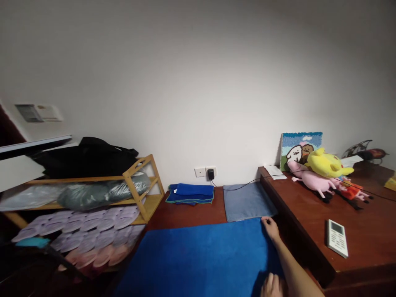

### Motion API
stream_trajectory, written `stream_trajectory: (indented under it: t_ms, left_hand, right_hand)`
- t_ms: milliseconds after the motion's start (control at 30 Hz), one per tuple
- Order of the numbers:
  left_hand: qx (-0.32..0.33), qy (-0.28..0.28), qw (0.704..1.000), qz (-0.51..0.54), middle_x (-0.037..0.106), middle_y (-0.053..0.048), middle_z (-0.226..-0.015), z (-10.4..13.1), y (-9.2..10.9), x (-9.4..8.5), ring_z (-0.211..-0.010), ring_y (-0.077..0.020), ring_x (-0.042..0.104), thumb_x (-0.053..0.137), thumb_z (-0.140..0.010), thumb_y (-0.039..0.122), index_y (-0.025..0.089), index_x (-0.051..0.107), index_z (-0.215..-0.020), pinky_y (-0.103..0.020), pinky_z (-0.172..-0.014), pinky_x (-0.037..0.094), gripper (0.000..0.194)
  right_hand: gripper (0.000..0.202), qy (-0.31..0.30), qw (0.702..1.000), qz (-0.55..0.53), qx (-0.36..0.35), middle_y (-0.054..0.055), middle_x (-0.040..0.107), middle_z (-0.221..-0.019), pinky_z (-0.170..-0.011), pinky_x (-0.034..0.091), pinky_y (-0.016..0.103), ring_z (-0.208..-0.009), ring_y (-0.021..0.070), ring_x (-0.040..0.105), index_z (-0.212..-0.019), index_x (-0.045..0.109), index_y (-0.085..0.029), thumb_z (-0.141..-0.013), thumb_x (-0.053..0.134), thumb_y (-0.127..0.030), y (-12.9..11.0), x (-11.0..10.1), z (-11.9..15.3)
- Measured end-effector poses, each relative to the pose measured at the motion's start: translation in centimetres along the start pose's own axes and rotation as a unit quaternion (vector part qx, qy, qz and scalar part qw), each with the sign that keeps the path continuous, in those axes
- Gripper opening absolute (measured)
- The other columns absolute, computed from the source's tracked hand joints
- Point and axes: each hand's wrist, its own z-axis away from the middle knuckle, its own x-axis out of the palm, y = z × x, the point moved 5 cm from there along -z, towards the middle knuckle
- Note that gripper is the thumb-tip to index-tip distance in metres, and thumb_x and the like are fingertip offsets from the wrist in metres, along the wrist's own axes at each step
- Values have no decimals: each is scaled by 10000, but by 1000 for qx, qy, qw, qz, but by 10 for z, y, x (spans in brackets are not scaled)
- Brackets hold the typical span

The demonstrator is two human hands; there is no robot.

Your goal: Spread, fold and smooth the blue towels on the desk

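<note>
Two hands rest on the large bright-blue towel [198,260] spread on the floor: the right hand [270,227] pinches its far right corner, the left hand [272,286] lies flat near its right edge. A grey cloth [247,202] lies just beyond that corner.

Only the lower right of the view, toward five o'clock, shows the person's body. The right hand [269,228] and its forearm are bare, with no sleeve, watch, ring or glove visible. The left hand [272,286] is also bare, cut off by the picture's bottom edge.
</note>
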Motion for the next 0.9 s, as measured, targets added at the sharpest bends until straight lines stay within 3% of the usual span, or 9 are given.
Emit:
stream_trajectory:
  t_ms: [100, 200, 267, 367, 467, 533, 700, 800, 900]
  left_hand:
    - [-60, 89, 992, -60, 584, -87, -565, 9, -21, -36, -551, -259, 613, 643, -838, 172, 287, 654, -696, -381, -427, 437, 184]
    - [-12, 146, 989, -27, 617, -36, -676, 15, -47, -91, -580, -207, 620, 681, -796, 159, 277, 678, -891, -335, -462, 463, 151]
    - [22, 126, 992, -5, 636, -2, -770, 20, -68, -131, -608, -167, 622, 686, -782, 114, 301, 668, -1079, -286, -484, 462, 351]
    - [-5, 83, 997, 0, 647, 4, -867, 36, -105, -185, -700, -154, 661, 675, -797, 75, 294, 639, -1155, -255, -577, 516, 421]
    - [-62, 76, 995, -9, 670, -10, -937, 61, -144, -232, -758, -162, 692, 632, -834, 70, 298, 627, -1219, -260, -683, 562, 447]
    - [-93, 80, 992, -14, 680, -12, -962, 79, -170, -262, -766, -165, 701, 589, -846, 58, 324, 633, -1244, -267, -711, 570, 481]
    - [-149, 53, 987, 5, 688, -18, -937, 124, -229, -336, -771, -156, 704, 475, -895, 65, 297, 698, -1089, -259, -705, 567, 376]
    - [-168, 92, 981, -7, 697, -23, -875, 151, -257, -377, -781, -170, 707, 439, -915, 68, 265, 701, -1023, -276, -725, 571, 345]
    - [-212, 143, 967, -10, 723, -20, -862, 184, -285, -399, -768, -160, 720, 462, -948, 110, 260, 718, -1017, -255, -735, 573, 305]
  right_hand:
    - [453, -28, 999, -42, -9, 66, 759, -808, -689, 560, 340, -728, 241, 706, -902, 737, -220, -789, 462, -563, -25, -5, -4]
    - [463, -73, 994, -73, -36, 33, 716, -712, -628, 534, 324, -629, 215, 651, -895, 736, -207, -780, 463, -563, -64, -3, -9]
    - [471, -110, 988, -88, -61, 41, 720, -726, -628, 524, 309, -646, 205, 645, -857, 744, -189, -793, 459, -558, -96, 3, -12]
    - [478, -165, 977, -97, -99, 35, 706, -686, -611, 504, 289, -633, 189, 628, -873, 769, -152, -821, 481, -530, -148, 19, -12]
    - [436, -206, 964, -92, -144, 20, 697, -654, -630, 502, 281, -622, 176, 622, -961, 787, -127, -848, 509, -445, -206, 41, -5]
    - [380, -225, 953, -85, -183, 34, 742, -742, -689, 518, 288, -676, 179, 653, -997, 791, -140, -854, 528, -373, -245, 59, 4]
    - [274, -257, 918, -70, -293, 54, 784, -969, -875, 527, 318, -883, 201, 708, -1018, 790, -200, -856, 570, -219, -341, 109, 43]
    - [291, -273, 894, -64, -349, 61, 761, -1062, -950, 516, 328, -977, 198, 697, -1050, 779, -223, -892, 541, -163, -388, 145, 71]
    - [308, -292, 872, -53, -389, 82, 709, -1179, -996, 501, 328, -1047, 191, 673, -1079, 767, -226, -899, 541, -119, -425, 187, 99]
